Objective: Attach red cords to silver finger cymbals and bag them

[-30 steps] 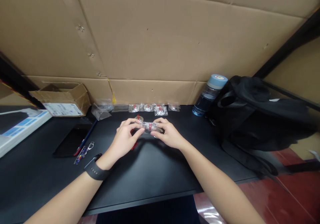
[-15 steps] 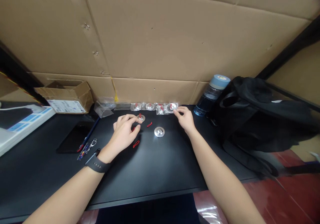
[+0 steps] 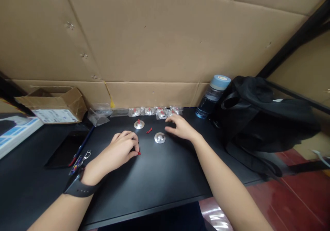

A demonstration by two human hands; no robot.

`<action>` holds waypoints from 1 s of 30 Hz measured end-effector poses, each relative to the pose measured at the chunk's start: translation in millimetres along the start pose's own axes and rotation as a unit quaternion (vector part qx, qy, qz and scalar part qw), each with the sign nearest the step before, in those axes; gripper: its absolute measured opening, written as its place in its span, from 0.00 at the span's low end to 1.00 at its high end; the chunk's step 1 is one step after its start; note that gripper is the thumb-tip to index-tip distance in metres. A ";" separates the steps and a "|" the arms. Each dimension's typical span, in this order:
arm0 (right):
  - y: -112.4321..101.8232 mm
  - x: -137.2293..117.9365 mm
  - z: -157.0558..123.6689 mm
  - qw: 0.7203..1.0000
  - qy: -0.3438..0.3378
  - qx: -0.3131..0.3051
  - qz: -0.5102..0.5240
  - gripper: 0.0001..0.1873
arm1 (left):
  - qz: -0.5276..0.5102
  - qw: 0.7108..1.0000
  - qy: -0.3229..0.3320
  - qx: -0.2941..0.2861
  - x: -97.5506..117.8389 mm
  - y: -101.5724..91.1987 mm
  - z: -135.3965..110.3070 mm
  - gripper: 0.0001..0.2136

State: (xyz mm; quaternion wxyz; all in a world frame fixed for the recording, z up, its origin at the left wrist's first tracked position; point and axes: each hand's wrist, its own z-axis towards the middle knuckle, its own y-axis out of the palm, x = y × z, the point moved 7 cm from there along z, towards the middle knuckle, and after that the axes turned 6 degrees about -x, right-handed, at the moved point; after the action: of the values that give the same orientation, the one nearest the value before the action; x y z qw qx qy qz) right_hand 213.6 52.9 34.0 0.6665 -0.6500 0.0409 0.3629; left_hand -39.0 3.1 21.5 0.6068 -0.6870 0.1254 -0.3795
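Observation:
My left hand (image 3: pixel 120 149) is low over the black table, thumb and forefinger closing on a red cord loop (image 3: pixel 139 153) that is mostly hidden beneath the fingertips. My right hand (image 3: pixel 182 127) hovers with fingers apart and nothing in them, just right of a bare metal finger cymbal (image 3: pixel 160 138). Another finger cymbal, with a red loop at its centre (image 3: pixel 139 124), lies beyond my left hand. Between the two cymbals rests a loose red cord loop (image 3: pixel 149 130). Along the back, several finger cymbals in clear plastic bags (image 3: pixel 149 111) stand in a row.
At the back left are an open cardboard box (image 3: pixel 56 103) and crumpled clear plastic (image 3: pixel 99 116). A phone (image 3: pixel 62 150), a pen (image 3: pixel 85 141) and a keychain (image 3: pixel 79 162) lie left. A water bottle (image 3: pixel 212 97) and black backpack (image 3: pixel 268 117) stand right; a cardboard wall (image 3: pixel 154 52) rises behind.
My left hand has come from the looped cymbal toward me, down to the nearer red loop. My right hand has left the bagged cymbals and moved left, toward the bare cymbal.

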 end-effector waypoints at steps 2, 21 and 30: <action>12.4 -21.2 -6.3 0.994 -0.057 -0.082 0.046 0.25 | 0.009 1.000 0.011 -0.005 5.7 2.4 2.4 0.03; 10.5 -72.4 -15.0 0.978 -0.095 0.015 0.185 0.24 | -0.158 0.970 -0.077 0.171 16.2 -23.3 10.6 0.07; 16.8 -101.6 -25.6 0.957 -0.123 0.063 0.254 0.26 | -0.319 0.930 -0.080 0.162 7.5 -12.2 14.2 0.06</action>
State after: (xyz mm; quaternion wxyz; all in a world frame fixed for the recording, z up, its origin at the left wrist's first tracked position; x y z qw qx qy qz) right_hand 140.8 -15.6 69.5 0.5921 -0.5250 0.1446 0.5940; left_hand -27.9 11.6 36.0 0.5644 -0.6113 -0.2124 -0.5125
